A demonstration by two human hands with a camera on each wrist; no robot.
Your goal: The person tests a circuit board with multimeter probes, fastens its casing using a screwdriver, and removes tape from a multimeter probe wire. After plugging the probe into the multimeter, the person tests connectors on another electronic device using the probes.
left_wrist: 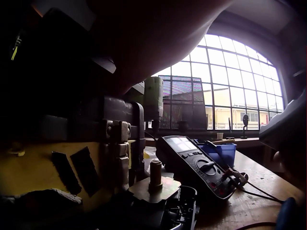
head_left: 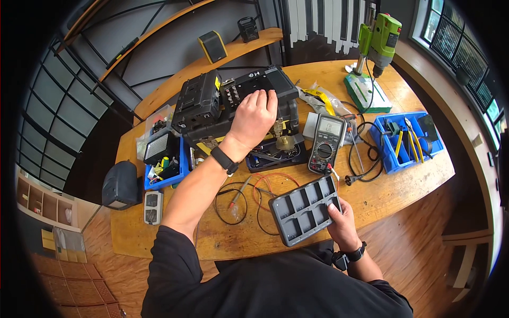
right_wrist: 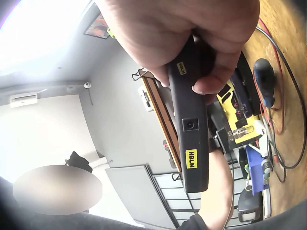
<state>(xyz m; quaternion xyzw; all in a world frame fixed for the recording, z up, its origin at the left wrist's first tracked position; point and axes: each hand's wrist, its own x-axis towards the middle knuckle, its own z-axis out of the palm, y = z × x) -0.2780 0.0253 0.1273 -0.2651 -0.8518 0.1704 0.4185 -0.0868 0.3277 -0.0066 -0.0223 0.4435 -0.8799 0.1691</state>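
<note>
My right hand [head_left: 344,222] grips the edge of a black tray with several rectangular compartments [head_left: 302,208], thumb on its face and fingers beneath. In the right wrist view the tray's side [right_wrist: 191,143] shows a round socket and yellow labels. My left hand [head_left: 254,119] is over the flat black top [head_left: 265,82] of a large case, its fingertips hidden behind the knuckles. Beside that hand stand rows of small shiny metal parts [head_left: 231,93]. The left wrist view shows the case's yellow side [left_wrist: 38,167] and a brass-coloured post on a plate [left_wrist: 156,184] below the hand.
A multimeter [head_left: 324,143] leans right of the case, its leads [head_left: 233,212] coiled on the wooden table [head_left: 382,206]. Blue bins with tools [head_left: 408,140] and small parts [head_left: 167,175] flank the work. A green drill press [head_left: 380,42] stands at the back right.
</note>
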